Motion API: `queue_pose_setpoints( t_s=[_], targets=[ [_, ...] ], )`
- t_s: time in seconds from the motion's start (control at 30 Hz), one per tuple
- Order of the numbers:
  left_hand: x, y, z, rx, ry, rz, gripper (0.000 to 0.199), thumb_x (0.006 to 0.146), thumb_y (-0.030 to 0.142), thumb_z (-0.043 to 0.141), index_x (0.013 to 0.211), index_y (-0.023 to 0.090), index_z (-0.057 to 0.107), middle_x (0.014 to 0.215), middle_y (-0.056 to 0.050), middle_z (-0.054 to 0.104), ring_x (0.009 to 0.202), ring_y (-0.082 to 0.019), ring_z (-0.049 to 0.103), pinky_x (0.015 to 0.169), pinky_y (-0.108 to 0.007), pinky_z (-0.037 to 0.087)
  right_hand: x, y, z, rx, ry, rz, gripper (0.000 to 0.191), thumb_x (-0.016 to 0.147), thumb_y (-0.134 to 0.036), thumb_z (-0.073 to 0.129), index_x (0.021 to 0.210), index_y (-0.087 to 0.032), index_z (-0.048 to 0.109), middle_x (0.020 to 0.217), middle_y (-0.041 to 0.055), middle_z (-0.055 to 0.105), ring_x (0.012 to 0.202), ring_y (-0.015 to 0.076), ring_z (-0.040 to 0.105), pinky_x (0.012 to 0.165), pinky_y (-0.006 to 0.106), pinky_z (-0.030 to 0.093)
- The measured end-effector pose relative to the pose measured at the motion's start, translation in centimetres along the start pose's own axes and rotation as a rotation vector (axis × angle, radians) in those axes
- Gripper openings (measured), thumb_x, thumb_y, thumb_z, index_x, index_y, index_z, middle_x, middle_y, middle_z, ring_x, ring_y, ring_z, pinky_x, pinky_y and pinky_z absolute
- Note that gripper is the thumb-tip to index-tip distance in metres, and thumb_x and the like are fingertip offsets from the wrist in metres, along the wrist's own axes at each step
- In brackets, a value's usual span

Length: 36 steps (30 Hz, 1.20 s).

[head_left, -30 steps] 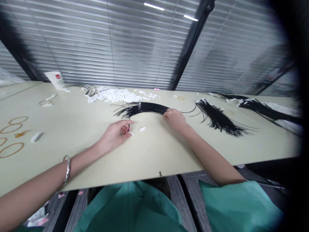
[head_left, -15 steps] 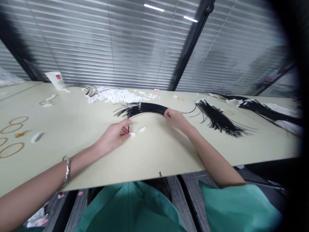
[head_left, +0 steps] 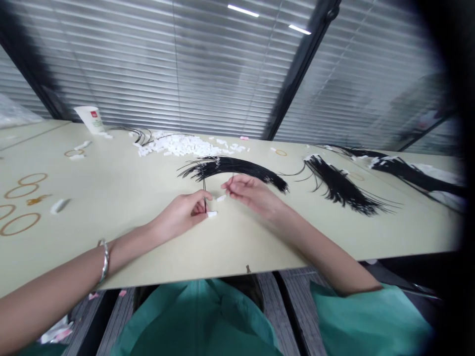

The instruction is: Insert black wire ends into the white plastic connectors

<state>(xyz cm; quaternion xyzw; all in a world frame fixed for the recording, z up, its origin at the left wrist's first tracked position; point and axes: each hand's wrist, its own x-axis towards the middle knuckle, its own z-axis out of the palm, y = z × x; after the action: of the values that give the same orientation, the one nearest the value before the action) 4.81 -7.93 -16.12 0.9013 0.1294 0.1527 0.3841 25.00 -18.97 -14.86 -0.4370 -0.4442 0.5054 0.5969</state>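
My left hand (head_left: 187, 210) is closed in a pinch on a small white connector (head_left: 212, 214), from which thin black wires (head_left: 205, 190) stand up. To its right, my right hand (head_left: 254, 194) has its thumb and fingertips together, with a thin dark strand, seemingly one black wire (head_left: 233, 177), rising from them. A loose white connector (head_left: 221, 198) lies on the table beside those fingertips. Just behind both hands, a curved bundle of black wires (head_left: 245, 167) rests on the tabletop.
A heap of white connectors (head_left: 181, 145) lies at the back of the table (head_left: 178, 257), near a paper cup (head_left: 90, 120). More black wire bundles (head_left: 334, 185) spread out on the right. Several rubber bands (head_left: 22, 190) lie at left. Window blinds (head_left: 148, 64) stand behind.
My right hand has left the right end of the wire bundle and moved left, close to my left hand. My left hand still pinches the white connector, slightly nearer the table's front edge.
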Motion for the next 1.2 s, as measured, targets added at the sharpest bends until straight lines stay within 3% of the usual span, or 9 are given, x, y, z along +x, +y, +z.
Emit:
queue_pose_setpoints(
  t_s=[0.1,0.23,0.5,0.9,1.2],
  targets=[
    [-0.3,0.4,0.1,-0.047,-0.032,-0.025,0.026,0.078,0.020,0.053,0.103,0.020,0.047,0.086,0.002,0.059,0.074,-0.006,0.056,0.073,-0.020,0.049,-0.2,0.9,2.3,-0.237,-0.013,-0.047,0.030,0.077,-0.033,0.072,0.089,-0.009,0.058,0.093,0.0070,0.056,0.081,0.0103,0.054,0.076,0.019,0.045],
    [-0.4,0.7,0.3,-0.115,-0.029,-0.063,0.028,0.076,0.024,0.056,0.100,0.018,0.044,0.082,0.001,0.057,0.074,-0.007,0.055,0.071,-0.020,0.049,-0.5,1.5,3.6,-0.404,0.031,-0.097,0.031,0.074,-0.032,0.073,0.086,-0.008,0.058,0.082,0.0046,0.057,0.076,0.0093,0.054,0.070,0.017,0.042],
    [-0.5,0.8,0.4,-0.190,-0.036,-0.110,0.033,0.073,0.021,0.057,0.100,0.020,0.038,0.084,0.000,0.056,0.074,-0.008,0.056,0.073,-0.023,0.050,-0.5,2.3,3.8,-0.476,0.065,-0.036,0.022,0.072,-0.023,0.072,0.079,-0.006,0.059,0.081,0.0046,0.057,0.071,0.0089,0.054,0.064,0.016,0.042],
    [-0.3,1.0,0.3,-0.164,-0.034,-0.107,0.034,0.072,0.018,0.057,0.100,0.019,0.037,0.081,0.001,0.056,0.072,-0.008,0.056,0.071,-0.023,0.050,-0.6,2.7,4.1,-0.500,0.116,-0.077,0.013,0.073,-0.017,0.067,0.078,-0.008,0.059,0.075,0.0016,0.057,0.069,0.0074,0.053,0.062,0.014,0.040],
    [-0.6,0.8,0.4,-0.166,-0.035,-0.078,0.033,0.073,0.018,0.056,0.099,0.020,0.037,0.080,0.002,0.056,0.068,-0.007,0.055,0.066,-0.020,0.048,-0.7,2.8,3.9,-0.635,0.079,-0.165,0.014,0.078,-0.023,0.067,0.082,-0.011,0.063,0.086,0.0020,0.058,0.077,0.0094,0.055,0.073,0.018,0.042]
  ],
)
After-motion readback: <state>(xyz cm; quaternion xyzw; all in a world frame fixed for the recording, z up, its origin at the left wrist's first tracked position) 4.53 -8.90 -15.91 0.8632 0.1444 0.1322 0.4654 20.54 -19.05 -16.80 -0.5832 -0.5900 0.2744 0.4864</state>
